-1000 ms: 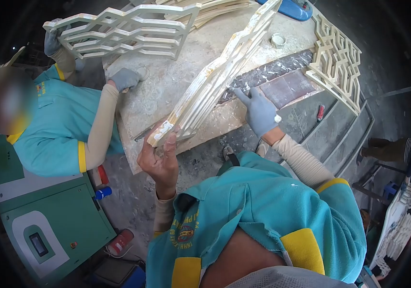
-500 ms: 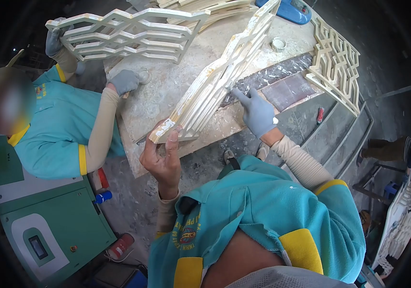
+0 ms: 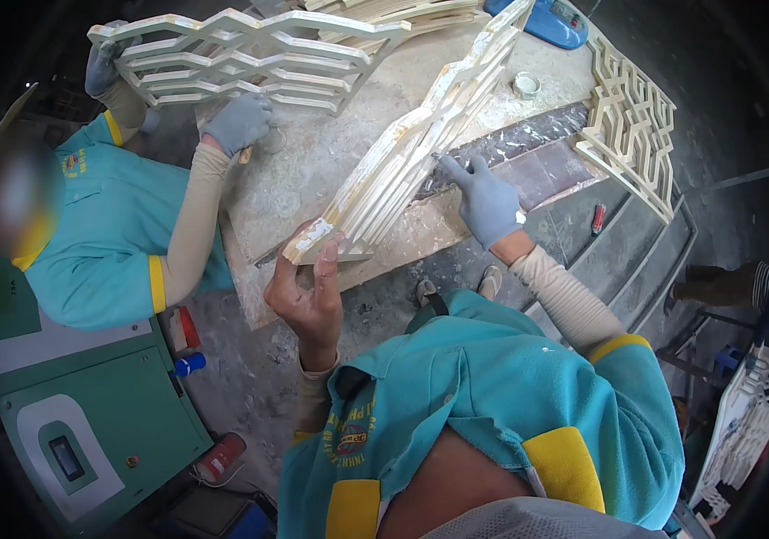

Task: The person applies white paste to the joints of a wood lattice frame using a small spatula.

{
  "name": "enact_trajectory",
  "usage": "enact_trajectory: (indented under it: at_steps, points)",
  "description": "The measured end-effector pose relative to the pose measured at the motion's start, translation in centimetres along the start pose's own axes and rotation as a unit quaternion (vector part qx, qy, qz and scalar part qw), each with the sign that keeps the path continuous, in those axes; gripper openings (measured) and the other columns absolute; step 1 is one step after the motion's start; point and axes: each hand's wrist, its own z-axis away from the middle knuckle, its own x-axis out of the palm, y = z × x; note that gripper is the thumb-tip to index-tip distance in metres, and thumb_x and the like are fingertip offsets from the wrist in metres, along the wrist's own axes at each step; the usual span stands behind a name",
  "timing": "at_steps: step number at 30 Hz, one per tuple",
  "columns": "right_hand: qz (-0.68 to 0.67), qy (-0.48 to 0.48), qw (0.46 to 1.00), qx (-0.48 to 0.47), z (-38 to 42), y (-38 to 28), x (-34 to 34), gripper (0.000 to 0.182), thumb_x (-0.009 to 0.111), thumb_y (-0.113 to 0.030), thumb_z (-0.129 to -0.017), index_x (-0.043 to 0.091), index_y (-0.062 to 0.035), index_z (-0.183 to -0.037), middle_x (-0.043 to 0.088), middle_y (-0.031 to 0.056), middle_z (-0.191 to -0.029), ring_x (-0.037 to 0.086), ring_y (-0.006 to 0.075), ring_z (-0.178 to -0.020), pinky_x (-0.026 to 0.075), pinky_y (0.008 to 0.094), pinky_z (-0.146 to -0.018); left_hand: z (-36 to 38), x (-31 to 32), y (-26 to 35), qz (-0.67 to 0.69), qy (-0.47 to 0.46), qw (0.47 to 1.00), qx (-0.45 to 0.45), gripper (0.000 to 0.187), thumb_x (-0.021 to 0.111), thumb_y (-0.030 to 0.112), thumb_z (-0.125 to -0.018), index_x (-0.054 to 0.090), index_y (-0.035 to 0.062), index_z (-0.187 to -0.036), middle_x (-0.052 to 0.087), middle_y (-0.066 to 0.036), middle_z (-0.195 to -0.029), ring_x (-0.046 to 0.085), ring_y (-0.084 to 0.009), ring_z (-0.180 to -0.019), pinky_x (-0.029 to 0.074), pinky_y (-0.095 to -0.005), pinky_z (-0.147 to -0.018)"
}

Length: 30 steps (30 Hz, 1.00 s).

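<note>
The lattice panel at the centre of the frame looks like pale, matt wood, smeared with rough whitish filler along its edges. The right hand wears a grey knitted cloth glove; the left hand is bare, its fingers dusted with powder. The counter is a dull, dusty slab, chalky and scuffed, with a darker, smoother marbled strip toward the upper right. The green cabinet at lower left has smooth painted metal
</note>
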Motion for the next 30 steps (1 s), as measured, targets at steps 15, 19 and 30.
enact_trajectory:
  at_steps: [15, 19, 30]
  points:
    - [-0.012, -0.064, 0.998, 0.019, 0.4, -0.4, 0.0, 0.049, 0.055, -0.009, -0.089, 0.058, -0.0301, -0.132, 0.058, 0.0151, -0.094, 0.063, 0.0347, -0.075, 0.051, 0.0439, -0.064, -0.2, 0.3, 0.1, 0.008, 0.015, 1.0, 0.001, 0.022, 0.063, 0.003, -0.091, 0.063, -0.0096, -0.109, 0.071, -0.016, -0.096, 0.069, -0.0194, -0.088, 0.054, -0.0306, -0.08]
    - [-0.07, -0.055, 0.996, -0.004, 0.2, 0.4, -0.2, 0.051, 0.055, -0.007, -0.087, 0.057, -0.0303, -0.132, 0.058, 0.0138, -0.094, 0.063, 0.0342, -0.072, 0.051, 0.0438, -0.06, -0.4, 0.6, 0.5, 0.016, 0.019, 1.0, -0.01, 0.021, 0.062, 0.003, -0.092, 0.063, -0.0097, -0.108, 0.071, -0.015, -0.095, 0.068, -0.0182, -0.089, 0.053, -0.03, -0.081]
    - [-0.179, -0.083, 0.978, 0.063, -1.2, 3.1, -2.2, 0.043, 0.052, -0.013, -0.088, 0.062, -0.0268, -0.128, 0.064, 0.019, -0.104, 0.065, 0.0383, -0.086, 0.052, 0.0456, -0.076, -0.4, 1.2, 1.5, 0.027, 0.032, 0.998, -0.051, 0.017, 0.058, 0.007, -0.096, 0.059, -0.0069, -0.106, 0.07, -0.013, -0.092, 0.064, -0.0155, -0.088, 0.049, -0.0293, -0.084]
